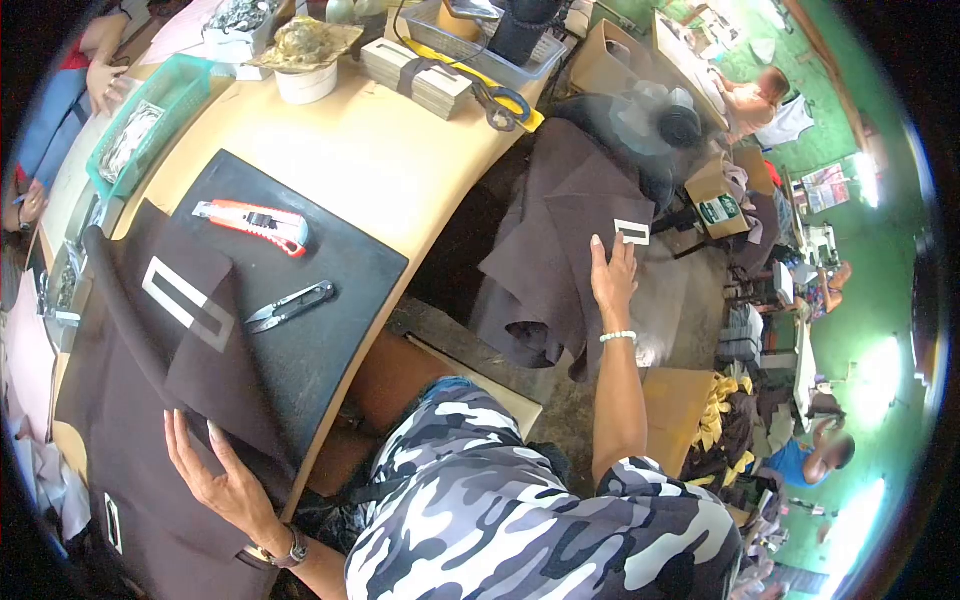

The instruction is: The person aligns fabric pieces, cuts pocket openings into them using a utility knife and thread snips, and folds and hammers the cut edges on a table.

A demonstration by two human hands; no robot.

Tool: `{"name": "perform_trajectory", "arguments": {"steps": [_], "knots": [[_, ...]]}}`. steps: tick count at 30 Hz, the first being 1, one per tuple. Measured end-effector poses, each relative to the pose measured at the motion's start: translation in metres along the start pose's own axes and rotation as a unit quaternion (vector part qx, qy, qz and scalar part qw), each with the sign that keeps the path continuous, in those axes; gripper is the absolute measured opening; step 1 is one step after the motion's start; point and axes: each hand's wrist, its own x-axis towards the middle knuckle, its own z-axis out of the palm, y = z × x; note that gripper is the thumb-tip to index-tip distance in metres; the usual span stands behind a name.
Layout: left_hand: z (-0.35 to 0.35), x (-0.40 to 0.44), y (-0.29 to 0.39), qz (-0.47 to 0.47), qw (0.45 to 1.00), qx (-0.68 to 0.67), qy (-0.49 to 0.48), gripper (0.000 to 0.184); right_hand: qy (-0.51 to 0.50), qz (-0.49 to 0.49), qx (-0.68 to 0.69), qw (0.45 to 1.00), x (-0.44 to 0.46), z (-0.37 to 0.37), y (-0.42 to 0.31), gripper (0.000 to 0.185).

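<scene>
Head view: left hand (224,490) spread on brown cloth (130,390) near tabletop (400,150) edge; right hand (613,280) loosely spread on brown sheet (558,240).

1. Camouflage-print fabric shirt (520,505) in irregular black, grey and white patches.
2. Short right sleeve (655,480) in matching print, ending near the elbow.
3. Right hand (613,283): bracelet of round pale beads (618,336) at the wrist.
4. Left hand (226,492): dark wristwatch (295,548).
5. Blue fabric edge (455,384) beyond the shirt's hem.
</scene>
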Motion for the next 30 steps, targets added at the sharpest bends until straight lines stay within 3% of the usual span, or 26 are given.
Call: {"name": "perform_trajectory", "arguments": {"steps": [4, 13, 20, 22, 24, 26, 28, 30], "knots": [[-0.001, -0.001, -0.001, -0.005, 1.000, 0.001, -0.003, 0.038, -0.031, -0.029, -0.051, 0.998, -0.008, 0.015, -0.012, 0.075], [0.000, -0.002, -0.002, -0.011, 1.000, 0.004, -0.012, 0.039, 0.019, -0.188, -0.125, 0.974, -0.021, 0.062, -0.067, 0.068], [-0.001, -0.002, 0.000, -0.014, 1.000, 0.015, -0.010, 0.037, -0.023, -0.205, -0.094, 0.974, -0.014, 0.091, -0.112, 0.065], [-0.001, -0.001, -0.001, -0.013, 1.000, 0.018, -0.006, 0.038, 0.007, -0.190, -0.041, 0.981, -0.010, 0.086, -0.118, 0.059], [-0.002, -0.001, -0.001, -0.012, 1.000, 0.017, 0.000, 0.038, 0.106, -0.245, 0.007, 0.964, 0.006, 0.081, -0.105, 0.054], [-0.003, 0.000, -0.002, -0.011, 1.000, 0.011, -0.002, 0.038, 0.173, -0.268, -0.014, 0.948, 0.023, 0.068, -0.089, 0.052], [-0.002, 0.001, -0.001, -0.012, 1.000, 0.006, -0.004, 0.037, 0.166, -0.237, -0.131, 0.948, 0.030, 0.046, -0.081, 0.050], [0.000, 0.003, 0.002, -0.015, 1.000, 0.004, -0.003, 0.037, 0.154, -0.186, -0.193, 0.951, 0.038, 0.047, -0.068, 0.062]]}}
